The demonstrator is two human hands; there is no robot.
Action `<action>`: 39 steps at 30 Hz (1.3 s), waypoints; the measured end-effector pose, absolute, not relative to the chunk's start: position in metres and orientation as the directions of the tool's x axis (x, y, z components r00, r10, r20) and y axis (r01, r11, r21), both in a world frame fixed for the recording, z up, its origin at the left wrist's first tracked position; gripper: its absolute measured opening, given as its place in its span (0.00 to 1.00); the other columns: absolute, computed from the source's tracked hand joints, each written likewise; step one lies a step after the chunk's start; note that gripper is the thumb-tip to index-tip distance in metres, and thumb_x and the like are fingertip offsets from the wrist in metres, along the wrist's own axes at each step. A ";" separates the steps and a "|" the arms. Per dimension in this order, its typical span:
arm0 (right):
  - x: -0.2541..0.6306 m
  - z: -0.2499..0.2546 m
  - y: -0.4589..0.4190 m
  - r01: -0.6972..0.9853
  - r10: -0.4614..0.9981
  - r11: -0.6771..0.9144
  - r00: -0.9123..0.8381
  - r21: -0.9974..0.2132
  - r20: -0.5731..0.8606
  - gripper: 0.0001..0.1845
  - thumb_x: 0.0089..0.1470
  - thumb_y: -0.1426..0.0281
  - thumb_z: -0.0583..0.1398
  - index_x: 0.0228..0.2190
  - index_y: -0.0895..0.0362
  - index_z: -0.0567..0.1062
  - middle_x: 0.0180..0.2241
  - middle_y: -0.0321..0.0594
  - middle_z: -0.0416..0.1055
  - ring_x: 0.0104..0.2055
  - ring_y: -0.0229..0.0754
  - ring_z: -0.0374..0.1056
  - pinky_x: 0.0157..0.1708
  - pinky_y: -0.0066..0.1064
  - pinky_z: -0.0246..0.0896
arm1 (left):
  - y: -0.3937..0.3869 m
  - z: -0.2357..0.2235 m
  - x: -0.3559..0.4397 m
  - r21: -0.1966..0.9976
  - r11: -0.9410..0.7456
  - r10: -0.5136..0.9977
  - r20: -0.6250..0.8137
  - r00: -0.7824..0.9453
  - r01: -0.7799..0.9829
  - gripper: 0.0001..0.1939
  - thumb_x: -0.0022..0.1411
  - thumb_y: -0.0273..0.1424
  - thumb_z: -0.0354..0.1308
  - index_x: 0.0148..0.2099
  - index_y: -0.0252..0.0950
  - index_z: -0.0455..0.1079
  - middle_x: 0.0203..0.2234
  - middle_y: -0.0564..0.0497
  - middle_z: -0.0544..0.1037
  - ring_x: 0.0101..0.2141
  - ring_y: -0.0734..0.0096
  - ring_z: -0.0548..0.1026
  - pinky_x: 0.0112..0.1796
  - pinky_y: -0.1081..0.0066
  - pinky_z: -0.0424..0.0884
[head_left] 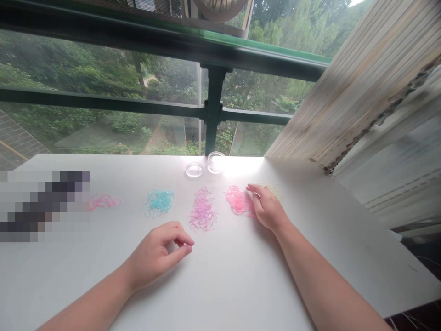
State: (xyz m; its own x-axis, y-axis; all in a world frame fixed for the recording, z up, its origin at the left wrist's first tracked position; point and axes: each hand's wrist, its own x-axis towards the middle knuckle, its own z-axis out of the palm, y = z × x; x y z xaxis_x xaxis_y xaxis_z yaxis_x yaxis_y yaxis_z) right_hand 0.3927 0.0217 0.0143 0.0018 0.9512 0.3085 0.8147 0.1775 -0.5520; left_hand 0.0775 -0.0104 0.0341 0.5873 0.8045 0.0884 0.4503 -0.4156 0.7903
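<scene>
My left hand (160, 250) is above the near part of the table, its thumb and index fingertips pinched together; anything between them is too small to make out. Just beyond it is a loose pile of purple rubber bands (203, 210). My right hand (268, 207) has its fingers stretched out at the right edge of a coral-pink rubber band pile (237, 201). Whether its fingertips touch the bands, I cannot tell. Partly behind that hand is a pale yellow pile (275, 191). Blue rubber bands (160, 202) lie left of the purple ones, and pink bands (105, 201) farther left.
Two clear round dishes, a left one (194, 170) and a right one (216, 163), are at the back of the white table (220, 285). Behind it is a window with a dark green frame (214, 87). A striped curtain (320, 92) hangs at right. A blurred patch covers the left edge.
</scene>
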 end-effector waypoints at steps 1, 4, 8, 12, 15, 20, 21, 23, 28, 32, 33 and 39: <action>0.393 0.014 0.022 0.820 0.949 0.167 0.017 -0.547 0.315 0.19 0.55 0.74 0.48 0.47 0.55 0.69 0.48 0.43 0.72 0.51 0.46 0.66 0.61 0.51 0.40 | -0.010 0.034 0.078 0.791 -0.416 0.804 0.089 0.588 0.449 0.08 0.60 0.30 0.53 0.33 0.38 0.73 0.28 0.51 0.74 0.29 0.74 0.72 0.33 0.75 0.69; 0.394 0.015 0.023 0.834 0.944 0.140 0.049 -0.533 0.326 0.20 0.54 0.74 0.48 0.46 0.56 0.70 0.49 0.44 0.70 0.52 0.47 0.65 0.60 0.50 0.43 | -0.010 0.035 0.078 0.794 -0.414 0.805 0.092 0.586 0.445 0.08 0.60 0.30 0.53 0.33 0.37 0.73 0.28 0.50 0.75 0.29 0.74 0.72 0.33 0.75 0.69; 0.394 0.015 0.023 0.828 0.946 0.131 0.060 -0.545 0.319 0.20 0.54 0.74 0.48 0.46 0.56 0.70 0.48 0.45 0.71 0.52 0.47 0.65 0.57 0.48 0.50 | -0.010 0.035 0.078 0.794 -0.417 0.805 0.097 0.585 0.442 0.07 0.59 0.30 0.53 0.33 0.38 0.73 0.27 0.51 0.74 0.29 0.74 0.72 0.33 0.75 0.69; 0.394 0.014 0.024 0.819 0.954 0.133 0.047 -0.558 0.297 0.19 0.55 0.74 0.48 0.46 0.56 0.69 0.48 0.45 0.71 0.51 0.47 0.66 0.55 0.46 0.54 | -0.010 0.034 0.077 0.797 -0.408 0.807 0.087 0.584 0.445 0.07 0.59 0.29 0.53 0.33 0.38 0.73 0.28 0.51 0.74 0.30 0.74 0.72 0.33 0.75 0.69; 0.395 0.013 0.024 0.817 0.955 0.131 0.048 -0.561 0.293 0.19 0.55 0.74 0.48 0.47 0.55 0.68 0.47 0.45 0.71 0.51 0.47 0.66 0.54 0.44 0.56 | -0.010 0.033 0.077 0.796 -0.410 0.805 0.085 0.587 0.446 0.07 0.59 0.30 0.53 0.33 0.38 0.73 0.28 0.50 0.74 0.30 0.74 0.72 0.34 0.75 0.69; 0.395 0.010 0.023 0.804 0.961 0.161 0.003 -0.572 0.276 0.21 0.55 0.75 0.48 0.49 0.54 0.66 0.48 0.45 0.70 0.52 0.46 0.65 0.52 0.41 0.59 | -0.010 0.033 0.077 0.791 -0.403 0.808 0.071 0.585 0.461 0.07 0.60 0.29 0.53 0.34 0.38 0.73 0.28 0.51 0.74 0.30 0.74 0.72 0.34 0.75 0.69; 0.394 0.010 0.022 0.799 0.963 0.170 -0.010 -0.577 0.270 0.21 0.55 0.75 0.48 0.50 0.54 0.65 0.49 0.45 0.69 0.52 0.45 0.65 0.52 0.41 0.59 | -0.010 0.033 0.077 0.790 -0.404 0.808 0.072 0.585 0.461 0.07 0.60 0.29 0.53 0.34 0.38 0.73 0.28 0.51 0.74 0.30 0.74 0.72 0.34 0.75 0.68; 0.392 0.010 0.021 0.777 0.965 0.188 -0.032 -0.601 0.261 0.21 0.55 0.75 0.48 0.51 0.54 0.64 0.49 0.44 0.68 0.52 0.44 0.65 0.51 0.40 0.60 | -0.010 0.034 0.077 0.789 -0.408 0.806 0.076 0.587 0.459 0.07 0.60 0.29 0.53 0.33 0.38 0.73 0.28 0.51 0.74 0.30 0.74 0.72 0.34 0.75 0.68; 0.389 0.012 0.020 0.701 0.963 0.219 -0.043 -0.679 0.265 0.22 0.55 0.76 0.48 0.51 0.52 0.61 0.51 0.44 0.65 0.50 0.43 0.67 0.50 0.39 0.62 | -0.010 0.034 0.077 0.798 -0.395 0.808 0.066 0.586 0.455 0.07 0.60 0.30 0.53 0.33 0.38 0.73 0.28 0.51 0.74 0.30 0.74 0.72 0.34 0.75 0.68; 0.392 0.009 0.022 0.669 0.947 0.234 0.008 -0.705 0.322 0.24 0.54 0.77 0.48 0.52 0.50 0.60 0.53 0.45 0.63 0.50 0.44 0.68 0.51 0.42 0.60 | -0.010 0.032 0.077 0.808 -0.371 0.816 0.048 0.576 0.458 0.07 0.60 0.30 0.53 0.33 0.39 0.73 0.29 0.51 0.74 0.31 0.74 0.72 0.35 0.75 0.68; 0.393 0.007 0.022 0.669 0.942 0.232 0.025 -0.706 0.333 0.24 0.54 0.77 0.48 0.52 0.50 0.59 0.53 0.45 0.63 0.50 0.44 0.68 0.51 0.42 0.60 | -0.010 0.032 0.077 0.810 -0.368 0.817 0.047 0.575 0.456 0.07 0.59 0.30 0.53 0.33 0.39 0.73 0.28 0.51 0.73 0.31 0.74 0.72 0.35 0.75 0.68; 0.395 0.005 0.025 0.706 0.933 0.198 0.077 -0.679 0.353 0.23 0.54 0.76 0.48 0.52 0.51 0.60 0.53 0.44 0.64 0.51 0.45 0.67 0.50 0.42 0.61 | -0.009 0.030 0.077 0.829 -0.360 0.819 0.062 0.571 0.427 0.07 0.59 0.29 0.54 0.33 0.39 0.73 0.28 0.51 0.73 0.30 0.74 0.72 0.35 0.74 0.68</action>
